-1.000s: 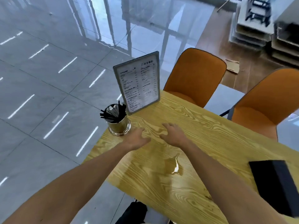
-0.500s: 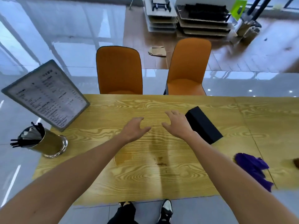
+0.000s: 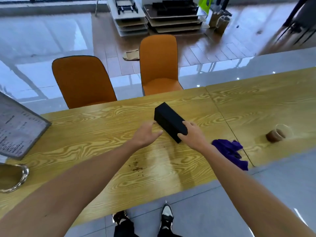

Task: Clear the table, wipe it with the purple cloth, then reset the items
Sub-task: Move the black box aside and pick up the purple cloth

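A long black box (image 3: 168, 121) lies at an angle on the wooden table (image 3: 95, 134). My right hand (image 3: 192, 134) is on its near end, thumb under the corner and fingers over the top. My left hand (image 3: 147, 134) is open just left of the box, fingertips close to its side. The purple cloth (image 3: 229, 151) lies crumpled near the table's front edge, right of my right wrist. Brown crumbs (image 3: 136, 166) are scattered in front of my arms. A framed menu (image 3: 18, 130) and a metal holder (image 3: 12, 178) stand at the far left.
A glass with brown liquid (image 3: 277, 133) stands on the adjoining table at the right. Two orange chairs (image 3: 82, 81) (image 3: 159, 64) are pushed in at the far side. Stacked boards (image 3: 172, 16) sit on the floor beyond. My shoes (image 3: 166, 214) show below the table edge.
My view has swung right, sending the menu and holder to the left edge. Both hands moved right to the black box, and my right hand now has its near end.
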{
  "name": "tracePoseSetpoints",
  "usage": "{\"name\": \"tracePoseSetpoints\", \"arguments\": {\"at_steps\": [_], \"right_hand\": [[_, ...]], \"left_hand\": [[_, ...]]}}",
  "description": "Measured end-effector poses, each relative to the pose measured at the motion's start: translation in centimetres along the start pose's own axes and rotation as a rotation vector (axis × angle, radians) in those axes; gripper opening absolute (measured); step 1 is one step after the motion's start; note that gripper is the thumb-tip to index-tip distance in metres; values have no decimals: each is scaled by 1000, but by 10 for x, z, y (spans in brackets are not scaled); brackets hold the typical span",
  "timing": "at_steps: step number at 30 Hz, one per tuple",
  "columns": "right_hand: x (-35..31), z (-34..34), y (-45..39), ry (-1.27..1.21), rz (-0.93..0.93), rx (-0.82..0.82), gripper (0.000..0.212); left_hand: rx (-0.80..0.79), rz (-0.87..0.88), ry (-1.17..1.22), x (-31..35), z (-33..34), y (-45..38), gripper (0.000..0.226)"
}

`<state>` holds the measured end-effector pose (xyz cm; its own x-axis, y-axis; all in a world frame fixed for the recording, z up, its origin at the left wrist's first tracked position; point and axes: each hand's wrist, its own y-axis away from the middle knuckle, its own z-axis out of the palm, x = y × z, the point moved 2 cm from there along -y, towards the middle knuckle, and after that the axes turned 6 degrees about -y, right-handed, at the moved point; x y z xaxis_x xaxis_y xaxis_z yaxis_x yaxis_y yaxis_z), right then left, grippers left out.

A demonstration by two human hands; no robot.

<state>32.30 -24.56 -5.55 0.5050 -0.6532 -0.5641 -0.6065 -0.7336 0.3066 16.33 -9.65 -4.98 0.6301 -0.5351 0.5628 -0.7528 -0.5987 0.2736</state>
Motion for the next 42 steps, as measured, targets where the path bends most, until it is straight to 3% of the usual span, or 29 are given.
{"name": "tracePoseSetpoints", "arguments": {"at_steps": [9,23,29,32,35,38,42], "right_hand": [[53,-12,4,-193,110,-51,74],[54,16,-33,-291,254,-26,76],[51,26,-48,-364,310,29,48],[52,27,-54,-384,349,72,51],[61,30,-60,-603,486,95,71],[67,40,-66,-880,594,6,57],[70,40,-72,-915,575,48,47]], "left_hand": [[-10,0,12,30,23,-19,68],[-15,9,2,13,21,-74,72],[-60,-8,22,-3,16,-96,73],[-78,-3,9,-6,19,-106,74],[-119,-15,72,-7,25,-113,82],[-144,-54,176,-3,32,-120,84],[-144,-74,168,3,42,-124,66]]}}
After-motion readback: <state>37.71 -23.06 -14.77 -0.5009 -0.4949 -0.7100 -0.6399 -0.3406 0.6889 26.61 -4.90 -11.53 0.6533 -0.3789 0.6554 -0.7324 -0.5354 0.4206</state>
